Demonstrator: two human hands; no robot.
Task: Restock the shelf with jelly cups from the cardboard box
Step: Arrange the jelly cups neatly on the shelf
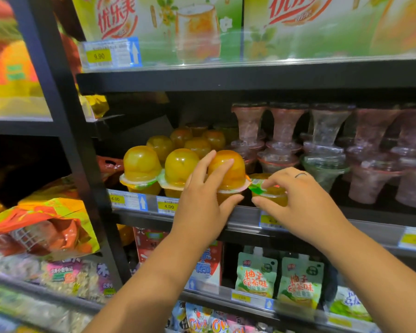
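Several yellow-orange jelly cups stand stacked in pairs, dome up, at the front of the middle shelf [245, 216]. My left hand [202, 198] grips one stack of jelly cups [228, 169], fingers over the upper dome and thumb under the lower cup. Just to its right, my right hand [296, 195] pinches a single upright jelly cup [271, 195] with a green-edged lid, sitting on the shelf. Two more stacks [142, 164] stand to the left. The cardboard box is out of view.
Tall pinkish cups [370, 164] fill the shelf's right side. Drink boxes [168, 27] sit on the shelf above, green pouches [257, 275] and cartons below. Snack bags [46, 224] crowd the left bay behind a black upright post [65, 121]. Price tags line the shelf edge.
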